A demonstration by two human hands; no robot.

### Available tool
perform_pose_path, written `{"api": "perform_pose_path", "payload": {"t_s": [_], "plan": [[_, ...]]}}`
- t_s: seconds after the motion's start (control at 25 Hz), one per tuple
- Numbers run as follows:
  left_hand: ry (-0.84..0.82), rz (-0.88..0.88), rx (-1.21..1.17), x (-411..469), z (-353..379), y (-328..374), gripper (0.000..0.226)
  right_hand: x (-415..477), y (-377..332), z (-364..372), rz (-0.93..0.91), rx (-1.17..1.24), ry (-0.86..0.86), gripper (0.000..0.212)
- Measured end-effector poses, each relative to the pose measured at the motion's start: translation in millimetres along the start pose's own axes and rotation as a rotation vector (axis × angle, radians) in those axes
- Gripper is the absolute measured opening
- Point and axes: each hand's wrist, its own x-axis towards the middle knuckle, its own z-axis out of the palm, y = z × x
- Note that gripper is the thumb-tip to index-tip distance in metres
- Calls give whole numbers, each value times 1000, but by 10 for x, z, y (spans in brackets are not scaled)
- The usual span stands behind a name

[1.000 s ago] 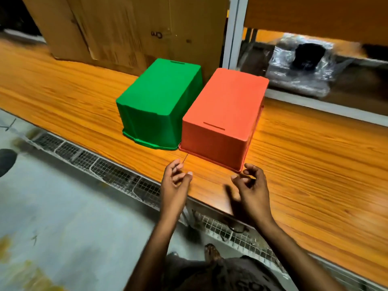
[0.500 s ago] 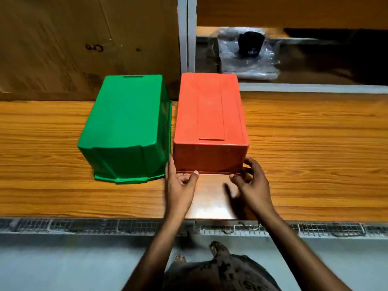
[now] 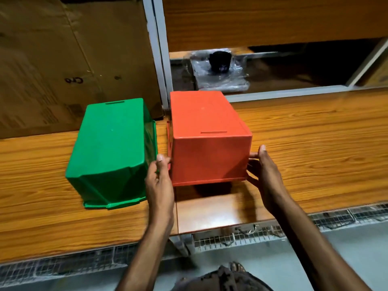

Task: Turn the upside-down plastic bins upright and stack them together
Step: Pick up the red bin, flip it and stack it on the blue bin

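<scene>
An orange plastic bin sits upside down on the wooden shelf, its near end tipped up off the wood with a shadow beneath it. My left hand grips its near left corner and my right hand grips its near right corner. A green plastic bin lies upside down just to the left, flat on the shelf, close beside my left hand.
A large cardboard sheet leans behind the green bin. A grey metal post rises behind the orange bin. A plastic-wrapped black item lies on the shelf behind. Wire mesh runs below the shelf's front edge.
My hands moved from the orange bin's near rim out to its two near corners and took hold. The bin's near end has lifted off the shelf. The camera shifted.
</scene>
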Motion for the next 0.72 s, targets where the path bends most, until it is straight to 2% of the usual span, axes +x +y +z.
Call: {"api": "perform_pose_path", "payload": {"t_s": [0.12,0.24,0.44,0.6,0.72], "plan": [[-61,-140,-6,20,60,156,57,33,-190,-53,65,-115,-18,62],[-160,-139,89,38,99,199,62,103,-318,-73,46,-213,-88,53],[-209,-72,123,-47,193,265,53,129,-369,-223,21,-135,-113,34],[-281,-33,46,-151,167,440,40,90,-396,-447,-150,-71,-169,16],[-348,55,50,-208,177,551,47,92,-547,-550,-280,-94,-246,30]]}}
